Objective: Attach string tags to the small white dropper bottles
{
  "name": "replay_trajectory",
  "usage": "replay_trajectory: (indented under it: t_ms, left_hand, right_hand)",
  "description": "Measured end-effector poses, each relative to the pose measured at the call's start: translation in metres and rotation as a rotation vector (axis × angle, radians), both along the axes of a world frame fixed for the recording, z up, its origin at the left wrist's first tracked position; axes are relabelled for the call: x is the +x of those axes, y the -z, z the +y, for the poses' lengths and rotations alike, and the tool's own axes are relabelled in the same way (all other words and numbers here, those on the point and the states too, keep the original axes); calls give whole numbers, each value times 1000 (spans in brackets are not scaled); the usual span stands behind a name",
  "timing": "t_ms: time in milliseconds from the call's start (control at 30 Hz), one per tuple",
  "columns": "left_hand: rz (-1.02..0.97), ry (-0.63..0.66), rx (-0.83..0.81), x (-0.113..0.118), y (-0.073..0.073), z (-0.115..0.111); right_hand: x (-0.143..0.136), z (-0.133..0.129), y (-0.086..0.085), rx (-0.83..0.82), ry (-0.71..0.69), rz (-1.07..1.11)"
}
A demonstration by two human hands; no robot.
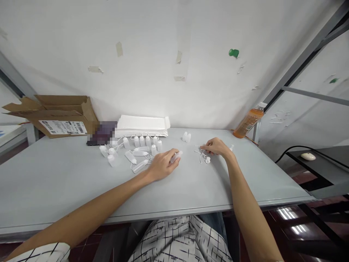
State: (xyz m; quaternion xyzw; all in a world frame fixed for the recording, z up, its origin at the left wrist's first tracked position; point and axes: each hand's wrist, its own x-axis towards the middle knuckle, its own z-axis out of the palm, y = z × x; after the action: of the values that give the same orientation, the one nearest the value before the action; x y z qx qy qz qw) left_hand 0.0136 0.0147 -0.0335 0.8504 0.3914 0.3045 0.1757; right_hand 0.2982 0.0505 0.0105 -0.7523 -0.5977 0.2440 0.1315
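My left hand [163,164] is closed around a small translucent squeeze bottle [176,157], its tip pointing right. My right hand [216,146] bends down over a small pile of white caps with thin straps [203,156]. Its fingertips pinch at one strapped cap, partly hidden by the fingers. Left of my left hand are several similar bottles; some stand upright [142,141], and others lie on their sides [131,157], some with straps attached. Two more small bottles [187,137] stand together behind, between my two hands.
At the back left sits an open cardboard box [65,116] beside a blurred dark item [102,134]. A stack of white sheets or boxes [143,125] lies against the wall. An orange drink bottle [249,122] leans at the back right of the grey table [174,196].
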Motion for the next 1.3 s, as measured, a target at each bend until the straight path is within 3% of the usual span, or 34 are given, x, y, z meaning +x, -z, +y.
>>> replay_trajectory:
  t_ms: [167,267,400,467,600,800,1300]
  left_hand:
    - [2,11,-7,0,-1,-1]
    - [-9,11,-13,0,0,-1]
    - [-19,19,-43,0,-2,0]
    - [-17,31,-59,0,-3,0]
    - [-48,43,-91,0,-5,-1]
    - [-100,52,-148,-1,-6,-1]
    - [-143,17,-168,-1,-9,-2]
  right_hand:
    - [-10,-4,-2,9,-100,49]
    - [-7,-5,-3,86,-76,120]
    - [-11,-8,-10,241,-24,489]
    - [-22,-11,-14,302,-99,690]
    - [-58,-20,-15,330,-233,862]
    - [-94,-30,-9,324,-353,859]
    - [-97,-31,-8,315,-369,828]
